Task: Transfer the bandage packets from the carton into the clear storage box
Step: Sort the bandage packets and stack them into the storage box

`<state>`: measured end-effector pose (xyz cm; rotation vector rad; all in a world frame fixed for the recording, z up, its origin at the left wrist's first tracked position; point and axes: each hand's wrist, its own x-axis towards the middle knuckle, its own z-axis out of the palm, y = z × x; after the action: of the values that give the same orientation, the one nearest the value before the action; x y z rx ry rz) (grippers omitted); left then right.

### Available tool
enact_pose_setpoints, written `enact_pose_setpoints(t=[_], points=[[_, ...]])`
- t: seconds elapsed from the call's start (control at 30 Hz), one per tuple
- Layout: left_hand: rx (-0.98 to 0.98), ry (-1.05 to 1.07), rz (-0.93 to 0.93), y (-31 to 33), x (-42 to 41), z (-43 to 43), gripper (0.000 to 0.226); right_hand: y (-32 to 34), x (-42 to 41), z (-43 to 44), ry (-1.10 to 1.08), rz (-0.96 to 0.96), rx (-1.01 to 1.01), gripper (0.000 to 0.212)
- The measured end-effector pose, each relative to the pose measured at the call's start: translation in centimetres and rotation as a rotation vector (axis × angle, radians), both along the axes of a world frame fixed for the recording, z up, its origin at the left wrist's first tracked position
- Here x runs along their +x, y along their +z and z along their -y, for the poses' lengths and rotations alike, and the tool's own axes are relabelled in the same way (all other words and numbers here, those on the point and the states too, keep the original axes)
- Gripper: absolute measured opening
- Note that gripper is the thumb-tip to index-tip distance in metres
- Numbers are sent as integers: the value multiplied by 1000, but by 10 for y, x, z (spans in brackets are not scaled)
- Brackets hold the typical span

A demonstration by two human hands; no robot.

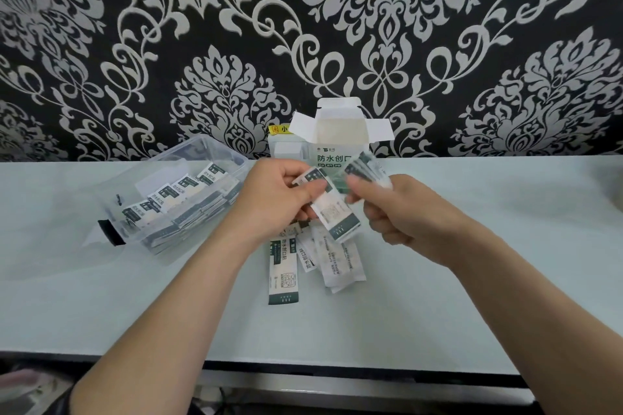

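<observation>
Holding a white-and-green bandage packet above the pale table, pinched between thumb and curled fingers of the left hand. Gripping a small blurred fan of further packets in the right hand, fingers closed round them, thumb pressed on top; count not readable through the blur. Both hands close together, nearly touching over the middle of the table.

Lying loose on the table just below the hands, several more packets, overlapping, some printed side up, some plain side up; longest of them stretched toward the near edge.

Standing upright behind the hands, against the black-and-silver patterned wall, the white carton, top flaps spread open, green print on its front partly hidden by the held packets.

Sitting to the left, near the left forearm, the clear storage box, lidless, angled on the table, already filled with a tidy row of packets stacked on edge.
</observation>
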<state>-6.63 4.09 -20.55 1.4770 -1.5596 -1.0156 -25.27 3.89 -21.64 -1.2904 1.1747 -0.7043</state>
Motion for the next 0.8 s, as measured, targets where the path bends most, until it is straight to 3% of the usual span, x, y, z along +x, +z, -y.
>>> enact_pose_setpoints(t=[0.1,0.17,0.3,0.43,0.57,0.67,0.8], points=[[-68,7,-183,7,3,-1,12,2,7,-3,-25,303,183,44],[-92,-23,-266,9,-4,-6,10,2,13,-7,66,359,278,51],[-217,-11,-190,6,-16,-11,14,4,21,-11,176,448,381,66],[-332,17,-85,0,-14,-7,21,8,20,-13,161,426,382,64],[-150,-96,-280,4,-13,-9,13,10,23,-15,207,321,355,67],[-166,-164,-101,3,-15,-11,19,9,28,-16,226,250,342,69],[-331,15,67,-7,-18,-6,35,8,30,-15,83,285,358,51]])
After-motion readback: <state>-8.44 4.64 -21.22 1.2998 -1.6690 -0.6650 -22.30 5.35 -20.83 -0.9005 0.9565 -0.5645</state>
